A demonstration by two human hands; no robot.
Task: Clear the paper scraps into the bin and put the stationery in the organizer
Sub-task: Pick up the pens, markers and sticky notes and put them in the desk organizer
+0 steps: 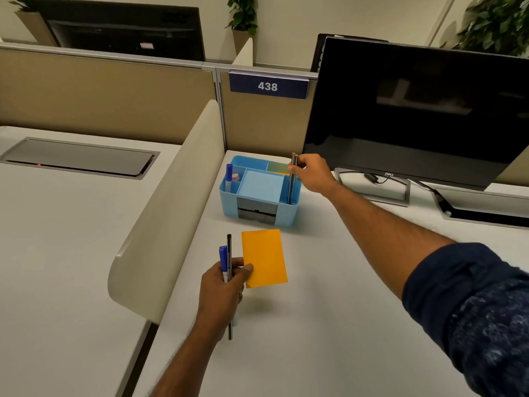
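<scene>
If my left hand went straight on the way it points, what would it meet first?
Probably the front wall of the blue organizer; the orange card the left hand holds would touch first.

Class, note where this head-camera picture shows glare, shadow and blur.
Head view: the monitor carries a pale reflection; the orange paper casts a soft shadow on the desk; the plant at top right is blurred, while the organizer is sharp.

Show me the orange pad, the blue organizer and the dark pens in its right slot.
orange pad [264, 257], head view, middle of its face.
blue organizer [229, 204], head view, front left wall.
dark pens [292, 187], head view, shaft inside the slot.
</scene>
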